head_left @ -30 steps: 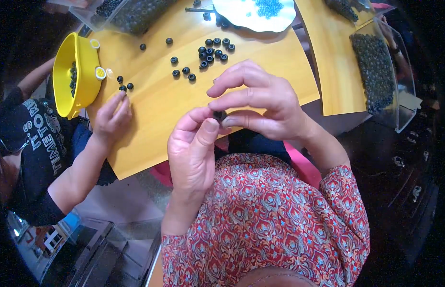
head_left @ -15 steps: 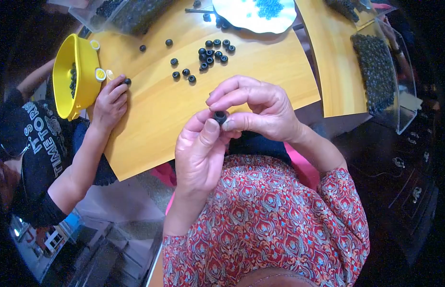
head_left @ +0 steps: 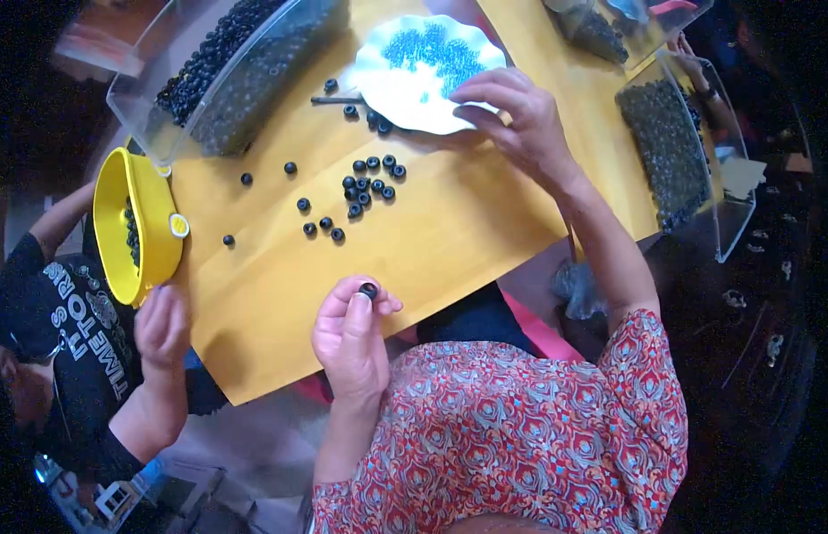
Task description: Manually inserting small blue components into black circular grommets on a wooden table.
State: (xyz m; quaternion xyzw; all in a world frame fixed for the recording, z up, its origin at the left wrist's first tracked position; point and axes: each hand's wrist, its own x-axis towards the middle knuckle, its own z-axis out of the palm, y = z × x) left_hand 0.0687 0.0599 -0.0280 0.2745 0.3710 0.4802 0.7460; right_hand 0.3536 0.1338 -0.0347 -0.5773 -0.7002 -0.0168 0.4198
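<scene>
My left hand point(head_left: 352, 334) pinches a small round black part with a hole in its top, like a thick bead point(head_left: 369, 290), between thumb and forefinger near the table's front edge. Over the right rim of a white scalloped plate point(head_left: 387, 111) reaches my right hand point(head_left: 521, 120), its thumb and fingertips a little apart. Small bluish pellets point(head_left: 432, 49) lie spread across that plate. Whether a pellet touches my right fingertips is too small to make out. Several matching black parts point(head_left: 363, 184) sit loosely grouped on the wooden table between my hands and the plate.
A clear bin of black parts point(head_left: 227, 58) stands at the far left, and another clear bin point(head_left: 654, 147) at the right. A yellow basket point(head_left: 169, 227) is at the left edge, beside a co-worker's blurred hand point(head_left: 162, 325). A thin dark rod point(head_left: 334, 101) lies by the plate.
My right hand has left the black bead-like part and moved up and right to the plate. My left hand keeps hold of it. The view has shifted; the co-worker's hand has drawn back toward the basket.
</scene>
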